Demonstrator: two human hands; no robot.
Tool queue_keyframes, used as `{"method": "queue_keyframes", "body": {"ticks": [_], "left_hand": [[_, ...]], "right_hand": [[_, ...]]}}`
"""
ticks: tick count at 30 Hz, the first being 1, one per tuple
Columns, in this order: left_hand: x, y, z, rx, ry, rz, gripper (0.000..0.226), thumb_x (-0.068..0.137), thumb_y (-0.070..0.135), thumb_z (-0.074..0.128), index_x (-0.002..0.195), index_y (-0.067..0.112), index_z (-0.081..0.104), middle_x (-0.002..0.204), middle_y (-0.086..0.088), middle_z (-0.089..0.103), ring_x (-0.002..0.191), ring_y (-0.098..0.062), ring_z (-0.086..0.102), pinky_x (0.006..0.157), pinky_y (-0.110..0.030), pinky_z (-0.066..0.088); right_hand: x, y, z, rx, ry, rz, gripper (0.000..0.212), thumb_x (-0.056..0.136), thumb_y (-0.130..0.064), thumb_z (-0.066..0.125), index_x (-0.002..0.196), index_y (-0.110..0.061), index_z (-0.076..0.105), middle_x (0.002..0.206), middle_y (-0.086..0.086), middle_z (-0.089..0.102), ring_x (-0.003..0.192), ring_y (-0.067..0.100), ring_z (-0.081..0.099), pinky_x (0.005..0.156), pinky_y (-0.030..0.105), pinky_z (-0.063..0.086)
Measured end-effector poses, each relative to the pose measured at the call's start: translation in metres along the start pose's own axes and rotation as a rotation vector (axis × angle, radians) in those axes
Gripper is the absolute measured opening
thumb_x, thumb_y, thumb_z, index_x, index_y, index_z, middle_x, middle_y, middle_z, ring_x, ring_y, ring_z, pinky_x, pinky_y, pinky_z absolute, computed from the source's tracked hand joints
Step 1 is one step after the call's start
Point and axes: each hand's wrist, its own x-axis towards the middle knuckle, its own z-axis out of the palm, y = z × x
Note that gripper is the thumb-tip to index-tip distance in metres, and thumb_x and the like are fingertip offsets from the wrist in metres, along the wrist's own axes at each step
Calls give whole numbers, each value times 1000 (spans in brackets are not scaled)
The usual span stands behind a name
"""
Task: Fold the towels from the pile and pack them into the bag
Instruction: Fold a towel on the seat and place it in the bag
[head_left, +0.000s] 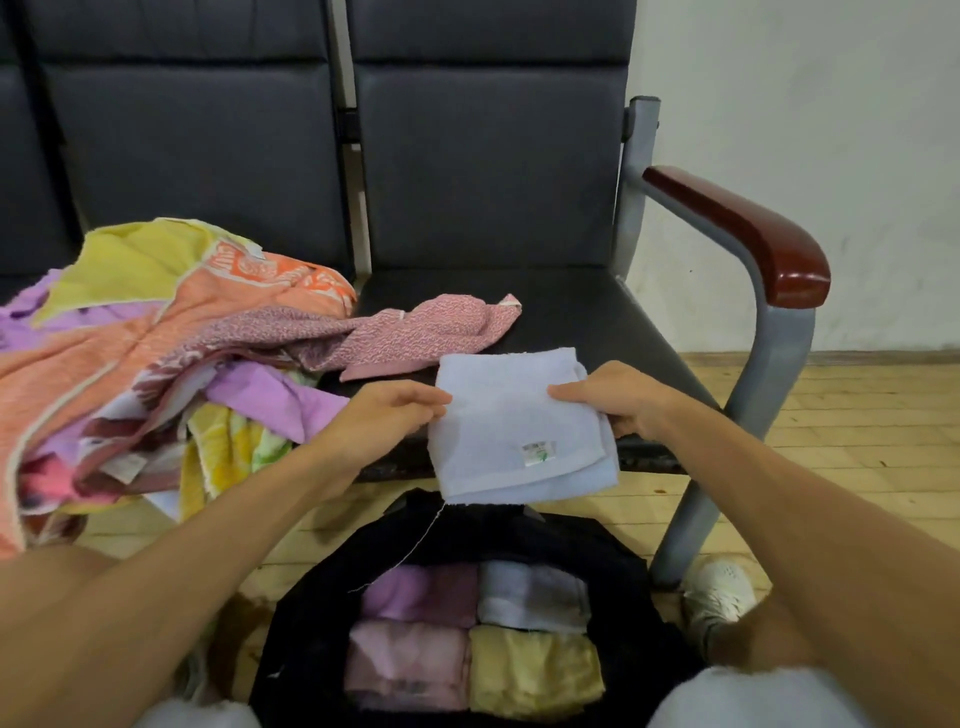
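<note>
Holding a folded pale blue towel (514, 431) by its two side edges, the person has it in the air over the near edge of the seat (571, 312), just above the far rim of the open black bag (322, 587) on the floor. The left hand (384, 415) pinches the left edge between thumb and fingers. The right hand (618, 400) grips the right edge, thumb on top and fingers curled beneath.

The cloth looks light and limp — its near layers hang uneven, and a loose thread (421, 540) trails down toward the bag. Held by one edge it would likely sag or fall open, so a hold across all the layers, close to the fold, seems safest for lowering it.

Four folded towels (421, 592) cover the bottom of the bag, so this one would lie on top. The unfolded pile (156, 338) lies on the next seat to the left.
</note>
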Motion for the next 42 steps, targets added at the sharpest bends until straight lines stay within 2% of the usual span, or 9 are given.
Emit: {"method": "queue_keyframes", "body": {"ticks": [10, 16, 20, 25, 29, 32, 36, 39, 42], "left_hand": [[-2, -21, -23, 36, 56, -171, 17, 97, 15, 51, 113, 16, 56, 96, -1, 63, 82, -15, 63, 80, -28, 52], [-6, -19, -19, 2, 77, -186, 22, 100, 29, 47, 116, 16, 53, 98, 0, 62, 84, -16, 62, 88, -33, 53], [-17, -12, -16, -298, -1, -238, 35, 98, 44, 48, 116, 17, 62, 105, -3, 70, 95, -19, 66, 77, -31, 51], [-34, -6, -22, -802, -224, -297, 41, 91, 40, 57, 127, 21, 61, 123, -6, 67, 112, -22, 65, 87, -37, 53], [-42, 4, -23, -705, -104, -50, 52, 88, 22, 62, 129, 47, 45, 119, 4, 69, 103, -19, 68, 75, -37, 57], [-46, 7, -26, -625, -1, 29, 35, 91, 14, 61, 122, 28, 59, 114, -5, 70, 94, -18, 69, 71, -32, 58], [-46, -2, -28, -468, 79, 10, 14, 90, 13, 64, 101, 17, 72, 110, -14, 70, 93, -22, 66, 78, -37, 54], [-47, -3, -29, -442, 24, 22, 20, 87, 9, 66, 107, 14, 71, 108, -12, 71, 94, -23, 67, 83, -36, 54], [-49, -2, -27, -357, -36, 55, 46, 75, -4, 75, 116, 16, 67, 116, -8, 69, 107, -22, 65, 89, -35, 55]], "right_hand": [[-27, -27, 19, -6, 57, -221, 27, 98, -24, 57, 116, -7, 64, 113, 9, 68, 100, 24, 67, 93, 43, 54], [-62, -50, 33, 262, -69, -379, 25, 98, -26, 57, 116, -11, 65, 113, 6, 70, 103, 24, 68, 94, 46, 54], [-79, -50, 39, 508, -229, -394, 29, 98, -22, 54, 122, -8, 63, 119, 7, 70, 109, 25, 67, 95, 44, 54], [-87, -49, 33, 642, -287, -412, 31, 99, -22, 51, 123, -7, 62, 119, 7, 70, 109, 24, 67, 89, 38, 57], [-86, -39, 25, 642, -202, -341, 28, 99, -23, 53, 119, -7, 64, 115, 8, 71, 105, 25, 69, 87, 40, 58], [-85, -28, 24, 416, -95, -307, 30, 97, -26, 58, 122, -10, 60, 112, 8, 71, 102, 26, 69, 90, 47, 56], [-90, -17, 24, 294, -109, -333, 33, 96, -22, 60, 126, -33, 51, 107, 7, 68, 97, 24, 69, 82, 43, 59], [-94, -11, 23, 205, -112, -403, 19, 96, -19, 59, 113, -22, 68, 112, 1, 67, 99, 14, 67, 82, 34, 59], [-92, -8, 19, 179, -134, -429, 31, 85, -12, 74, 114, -19, 68, 113, 0, 68, 97, 12, 68, 76, 27, 59]]}}
